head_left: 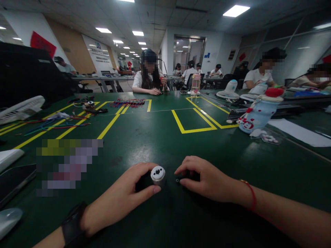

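My left hand (pixel 124 198) grips a small cylindrical motor (pixel 157 174) with a silver-white end cap and a dark body, held just above the green table (pixel 165 137). A black band sits on that wrist. My right hand (pixel 207 179) rests beside it, fingers curled over a small black part (pixel 178 180) that is mostly hidden under the fingers. A red string circles the right wrist. The two hands are a few centimetres apart near the table's front edge.
Yellow tape lines (pixel 193 119) mark the table. Coloured wires (pixel 128 102) and small parts lie at the far left. A light blue snowman-pattern bottle (pixel 258 112) lies at right near white paper (pixel 297 132). White fans (pixel 20 108), a phone (pixel 12 181) at left. People sit at the far side.
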A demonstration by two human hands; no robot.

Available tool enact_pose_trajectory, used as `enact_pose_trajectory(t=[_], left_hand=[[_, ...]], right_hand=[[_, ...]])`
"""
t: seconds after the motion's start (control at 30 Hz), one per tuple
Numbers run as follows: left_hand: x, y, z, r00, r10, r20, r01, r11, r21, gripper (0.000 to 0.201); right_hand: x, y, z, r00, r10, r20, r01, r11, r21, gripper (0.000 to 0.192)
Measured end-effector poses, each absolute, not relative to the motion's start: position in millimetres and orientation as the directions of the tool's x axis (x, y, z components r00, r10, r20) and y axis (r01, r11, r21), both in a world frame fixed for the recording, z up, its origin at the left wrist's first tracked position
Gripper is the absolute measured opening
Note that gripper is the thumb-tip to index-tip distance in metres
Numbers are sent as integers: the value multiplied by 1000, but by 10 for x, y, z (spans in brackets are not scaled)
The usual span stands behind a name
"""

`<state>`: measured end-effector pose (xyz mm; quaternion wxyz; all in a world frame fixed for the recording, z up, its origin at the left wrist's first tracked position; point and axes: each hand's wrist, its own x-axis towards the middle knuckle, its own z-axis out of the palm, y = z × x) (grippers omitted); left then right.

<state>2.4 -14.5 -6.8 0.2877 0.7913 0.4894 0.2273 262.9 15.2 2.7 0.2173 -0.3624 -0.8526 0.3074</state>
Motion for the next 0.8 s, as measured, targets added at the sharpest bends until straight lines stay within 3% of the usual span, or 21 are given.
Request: enact_pose_trajectory(t=[0.1, 0.2, 0.33, 0.53, 0.63, 0.8], left_hand=[[24, -145, -77, 411, 909, 72, 647, -347, 679, 36], [27, -140, -83, 408, 911, 63, 651, -338, 679, 36], [35, -137, -82, 412, 909, 70, 643, -344, 685, 36], [47, -127, -68, 453, 889, 74, 611, -369, 701, 33], [37, -122, -76, 460, 884, 81, 596, -375, 710, 35], [37, -120, -81, 465, 882, 72, 568, -360, 740, 35]], right_hand=[[2594, 116, 26, -689, 707, 161, 517, 635, -574, 28], [2572, 115, 0, -695, 700, 166, 537, 659, -527, 24], [2569, 136, -29, -690, 701, 180, 525, 656, -542, 16], [2419, 218, 134, -590, 755, 285, 414, 586, -696, 14], [2259, 252, 290, -632, 692, 350, 375, 668, -643, 15], [2125, 262, 431, -703, 631, 328, 415, 739, -531, 15]])
